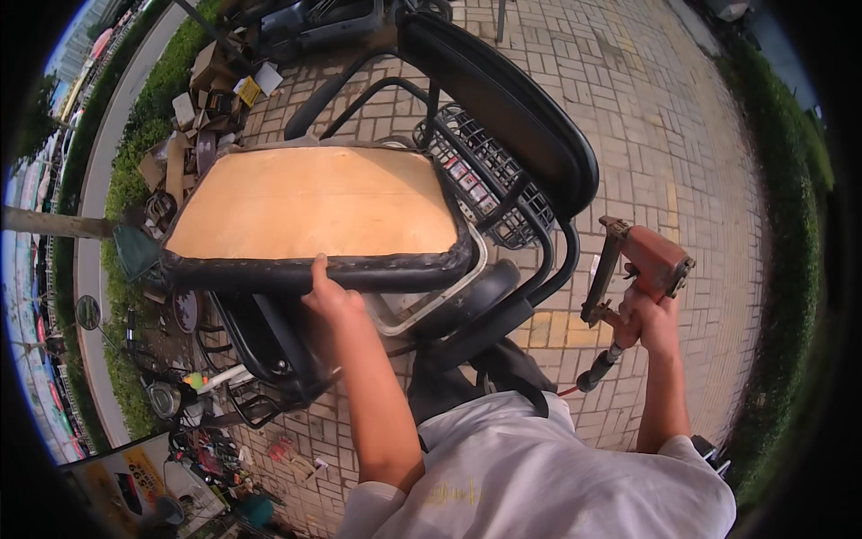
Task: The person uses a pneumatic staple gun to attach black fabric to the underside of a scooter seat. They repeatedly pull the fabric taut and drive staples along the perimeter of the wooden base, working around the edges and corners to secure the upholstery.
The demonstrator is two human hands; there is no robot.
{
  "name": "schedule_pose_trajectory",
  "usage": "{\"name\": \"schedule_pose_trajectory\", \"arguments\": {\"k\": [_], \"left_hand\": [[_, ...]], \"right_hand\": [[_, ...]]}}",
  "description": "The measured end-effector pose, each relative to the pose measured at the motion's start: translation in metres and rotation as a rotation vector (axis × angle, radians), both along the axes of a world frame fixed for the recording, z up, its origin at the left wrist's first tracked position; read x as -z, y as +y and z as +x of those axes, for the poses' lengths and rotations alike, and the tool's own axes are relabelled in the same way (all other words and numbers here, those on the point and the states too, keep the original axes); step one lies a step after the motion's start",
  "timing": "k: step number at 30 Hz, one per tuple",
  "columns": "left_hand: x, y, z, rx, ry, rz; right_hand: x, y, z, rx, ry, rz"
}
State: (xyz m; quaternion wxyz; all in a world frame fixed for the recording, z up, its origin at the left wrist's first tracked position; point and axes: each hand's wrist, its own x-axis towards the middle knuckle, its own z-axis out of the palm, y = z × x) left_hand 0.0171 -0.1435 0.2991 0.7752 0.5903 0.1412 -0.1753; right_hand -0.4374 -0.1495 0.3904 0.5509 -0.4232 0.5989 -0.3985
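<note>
Seat cushion (314,202) — upturned, its pale wooden underside facing up and black vinyl wrapped over its rim — lies on the frame of a scooter (485,305), ahead of the person. The left hand (330,296) grips the cushion's near edge, thumb up over the vinyl, fingers tucked beneath. The right hand (648,322) is well off to the right, closed around a red staple gun (639,265) — nose away from the cushion. A wire basket (489,184) sits just beyond the cushion.
</note>
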Motion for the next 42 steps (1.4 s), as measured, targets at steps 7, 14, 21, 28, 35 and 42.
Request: {"name": "schedule_pose_trajectory", "arguments": {"k": [7, 14, 21, 28, 35, 42], "left_hand": [[0.033, 0.017, -0.013, 0.035, -0.025, -0.151], [-0.024, 0.075, -0.005, 0.132, -0.089, -0.187], [-0.070, 0.133, 0.007, 0.240, -0.120, -0.237], [-0.055, 0.133, 0.052, 0.288, -0.185, -0.213], [-0.077, 0.193, 0.180, 0.596, -0.284, 0.069], [-0.075, 0.108, 0.247, 0.970, -0.247, 0.146]], "right_hand": [[-0.010, 0.001, -0.003, 0.016, -0.047, -0.057], [0.011, -0.006, 0.004, -0.085, -0.054, -0.047], [0.001, -0.007, 0.045, -0.220, 0.016, -0.049], [-0.013, 0.007, 0.054, -0.146, -0.019, -0.074], [-0.014, 0.043, 0.026, 0.047, 0.051, -0.038], [0.000, 0.075, 0.030, 0.219, 0.108, 0.011]]}}
